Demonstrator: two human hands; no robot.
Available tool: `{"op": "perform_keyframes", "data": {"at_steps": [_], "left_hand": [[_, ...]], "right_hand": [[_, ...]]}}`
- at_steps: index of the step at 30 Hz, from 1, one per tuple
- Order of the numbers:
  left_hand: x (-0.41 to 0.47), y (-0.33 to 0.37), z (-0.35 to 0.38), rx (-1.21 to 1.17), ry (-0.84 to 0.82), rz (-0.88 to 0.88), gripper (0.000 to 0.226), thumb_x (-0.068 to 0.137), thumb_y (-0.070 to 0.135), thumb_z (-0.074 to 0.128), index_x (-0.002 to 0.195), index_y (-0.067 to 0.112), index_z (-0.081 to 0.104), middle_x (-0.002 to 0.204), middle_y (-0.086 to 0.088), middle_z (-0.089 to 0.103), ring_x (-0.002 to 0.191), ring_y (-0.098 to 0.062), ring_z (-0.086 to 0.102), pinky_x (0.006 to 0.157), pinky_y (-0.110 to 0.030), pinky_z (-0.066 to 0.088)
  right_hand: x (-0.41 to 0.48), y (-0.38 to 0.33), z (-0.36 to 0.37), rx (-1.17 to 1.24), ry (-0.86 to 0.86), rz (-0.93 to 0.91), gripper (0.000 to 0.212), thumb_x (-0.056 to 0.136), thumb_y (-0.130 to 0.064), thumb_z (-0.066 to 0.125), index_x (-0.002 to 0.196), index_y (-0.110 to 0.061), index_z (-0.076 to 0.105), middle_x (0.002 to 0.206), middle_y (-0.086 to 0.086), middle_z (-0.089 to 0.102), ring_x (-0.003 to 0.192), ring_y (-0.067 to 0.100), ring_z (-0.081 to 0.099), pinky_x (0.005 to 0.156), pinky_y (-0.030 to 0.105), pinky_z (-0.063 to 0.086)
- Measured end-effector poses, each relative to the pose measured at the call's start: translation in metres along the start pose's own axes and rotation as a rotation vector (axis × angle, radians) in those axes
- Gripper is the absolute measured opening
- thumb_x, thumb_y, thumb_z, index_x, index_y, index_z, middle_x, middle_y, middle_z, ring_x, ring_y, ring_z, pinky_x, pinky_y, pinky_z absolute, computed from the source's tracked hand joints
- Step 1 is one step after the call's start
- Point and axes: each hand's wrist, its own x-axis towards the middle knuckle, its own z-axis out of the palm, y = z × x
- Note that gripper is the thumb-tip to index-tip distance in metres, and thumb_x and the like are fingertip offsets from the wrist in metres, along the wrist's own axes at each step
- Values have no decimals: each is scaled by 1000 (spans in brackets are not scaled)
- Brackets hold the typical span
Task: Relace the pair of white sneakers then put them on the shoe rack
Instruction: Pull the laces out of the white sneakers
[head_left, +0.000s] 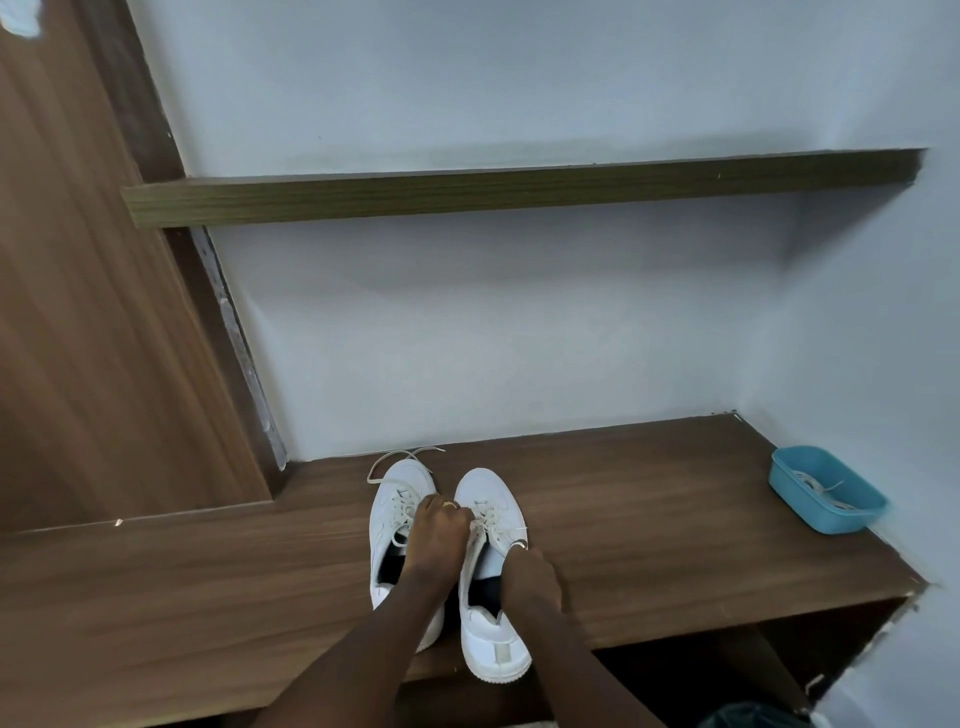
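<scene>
Two white sneakers stand side by side on the wooden shelf (649, 499), toes toward the wall. The left sneaker (395, 499) has a loose lace trailing past its toe. Over the lacing of the right sneaker (493, 634), my left hand (439, 530) pinches the lace near the upper eyelets. My right hand (530, 577) grips the other end of that lace at the shoe's right side. A ring shows on each hand.
A blue plastic tray (831, 491) holding white laces sits at the shelf's right end by the wall. A narrow upper shelf (519, 189) runs across above. A wooden panel (78, 312) stands at the left. A dark opening lies under the shelf.
</scene>
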Motion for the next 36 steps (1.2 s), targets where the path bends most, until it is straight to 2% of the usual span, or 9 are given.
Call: {"op": "perform_keyframes", "data": {"at_steps": [8,13,18,27,29,30,31,33,36], "left_hand": [[-3,-21,1,-17,-9,-152,39,20,-1,83,38,17,54,36,0,47,39,-19,50,46,-22,44],[2,-3,6,-11,-38,-14,32,33,14,86,61,21,72,54,5,62,56,-15,62,64,-25,54],[3,7,5,-47,-69,1,31,27,7,84,36,19,56,35,3,46,39,-15,49,54,-21,49],[3,8,5,0,-87,-69,40,23,6,85,32,18,48,30,2,41,26,-11,40,41,-15,33],[-1,12,-6,25,-180,-104,21,52,9,81,52,18,63,48,0,59,44,-12,56,52,-19,41],[-2,13,-8,29,-198,-116,7,75,9,67,72,16,69,68,-3,68,63,-15,64,65,-22,43],[-3,14,-7,36,-161,-164,19,89,8,50,89,14,68,86,-6,70,81,-19,65,76,-25,42],[-4,16,-3,37,-159,-223,31,96,9,35,103,12,65,101,-7,69,95,-21,62,85,-26,39],[-5,20,-5,9,-165,-307,31,96,9,34,109,11,63,108,-8,67,102,-21,60,87,-26,41]], "right_hand": [[-1,0,0,-2,0,3,35,98,-3,32,130,-8,44,132,10,52,121,24,53,93,30,44],[-1,-1,0,2,-3,2,33,98,-5,34,129,-9,45,132,9,51,121,24,52,93,29,44],[0,0,0,4,4,-5,32,98,-7,36,129,-9,45,132,8,52,121,23,53,93,28,44],[0,1,0,-4,2,-6,34,97,-4,33,129,-9,45,131,9,51,121,24,52,93,30,44],[1,1,0,-3,-3,-1,35,97,-3,33,129,-8,45,131,10,51,121,25,52,93,30,44],[1,1,0,-3,-6,1,35,97,-3,33,129,-8,45,132,10,51,121,25,52,93,31,44],[1,1,0,-3,-8,2,35,97,-4,33,130,-8,44,132,10,51,121,25,52,94,31,44],[1,1,0,-3,-8,-1,35,97,-5,33,130,-8,45,132,10,52,121,25,52,94,31,44],[1,1,1,1,-5,-6,34,97,-5,34,130,-7,44,131,10,52,121,26,53,94,31,44]]}}
